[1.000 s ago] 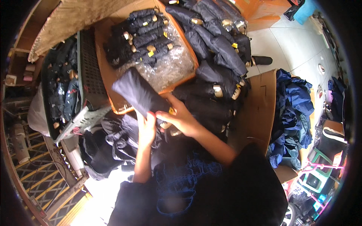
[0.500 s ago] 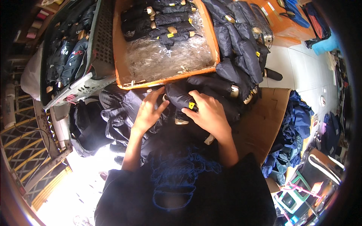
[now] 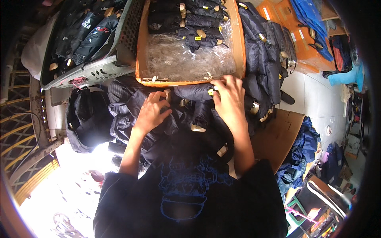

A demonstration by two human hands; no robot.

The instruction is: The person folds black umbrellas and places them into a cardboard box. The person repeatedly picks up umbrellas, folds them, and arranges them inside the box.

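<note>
Just below the carton's near edge lies a black folded compact umbrella (image 3: pixel 192 91), held level with a yellow tag at its right end. My right hand (image 3: pixel 230 95) grips that right end, fingers over the top. My left hand (image 3: pixel 151 111) is by the other end, fingers bent and thumb apart, its fingertips close to a pale wooden handle end (image 3: pixel 168 95); whether they touch it I cannot tell. More black umbrellas with wooden ends, such as one umbrella (image 3: pixel 201 115) below my hands, lie heaped in front of me.
An orange-edged carton (image 3: pixel 190 83) lined with clear plastic holds rows of black umbrellas. A grey perforated basket (image 3: pixel 93 77) with umbrellas stands at left. Stacked umbrellas (image 3: pixel 264 51) flank the carton's right. A cardboard flap (image 3: pixel 278 131) and dark blue cloth (image 3: pixel 301 146) lie at right.
The umbrella has moved up toward the carton's near edge and now lies more level. My right hand has moved up and right with it; my left hand has shifted slightly left.
</note>
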